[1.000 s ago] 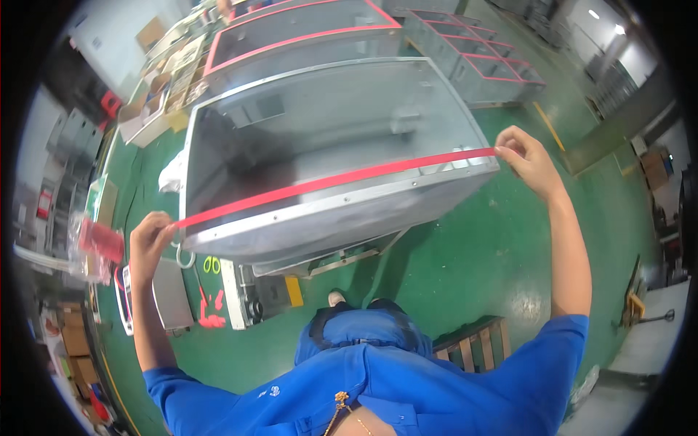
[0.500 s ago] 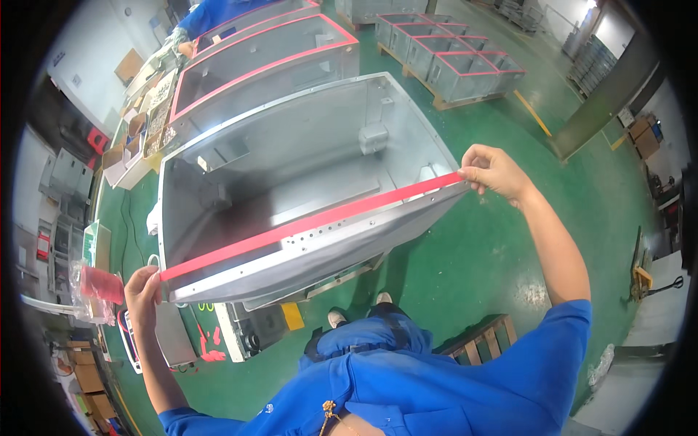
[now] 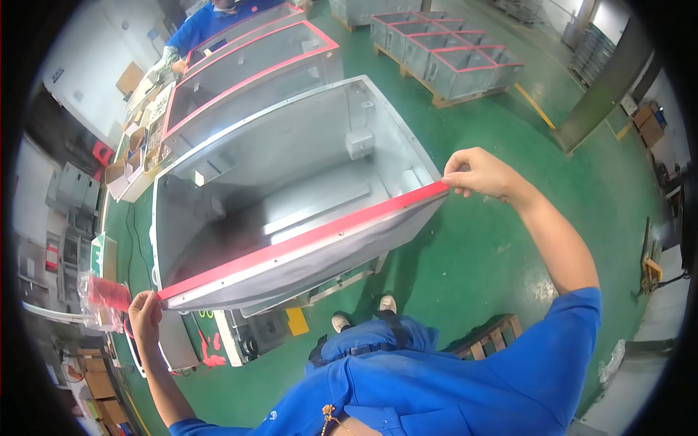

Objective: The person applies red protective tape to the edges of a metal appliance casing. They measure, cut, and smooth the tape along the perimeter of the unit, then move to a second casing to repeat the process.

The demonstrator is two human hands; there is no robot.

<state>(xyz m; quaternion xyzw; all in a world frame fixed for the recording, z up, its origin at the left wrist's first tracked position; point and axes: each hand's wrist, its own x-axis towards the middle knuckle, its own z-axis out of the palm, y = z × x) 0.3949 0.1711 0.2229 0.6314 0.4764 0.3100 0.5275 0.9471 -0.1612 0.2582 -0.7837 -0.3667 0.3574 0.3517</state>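
- In the head view, the red strip (image 3: 327, 231) has shifted toward the person since the earlier frame: it crossed over the opening, and now it runs along the near rim. The whole scene has also slid in the picture, so the camera has moved too.
- The left hand (image 3: 146, 312) is closed in a pinch on the strip's left end, at the enclosure's near left corner.
- The right hand (image 3: 474, 173) pinches the other end between thumb and finger at the near right corner.
- The strip is stretched straight between them; whether it is stuck down or only just above the metal, I cannot tell.
- The step in hand looks like lining the strip up on the near rim. The next move seems to call for keeping it taut, then pressing it down evenly without covering the holes along the edge.
- The open-topped grey metal enclosure (image 3: 273, 142) holds only fittings that show: a small box-shaped housing (image 3: 359, 143) at the right end and a long raised plate on its floor. The left part is in shadow. Its other rims carry no red.
- Behind it, a similar enclosure (image 3: 254, 105) has red edging on its rim; a co-worker's hand (image 3: 179, 67) is by another beyond.
- On a pallet (image 3: 436, 93), more red-edged boxes stand together.
- At left, a clear plastic bag (image 3: 89, 305) holds red material, and open cartons (image 3: 120, 182) stand near small parts.
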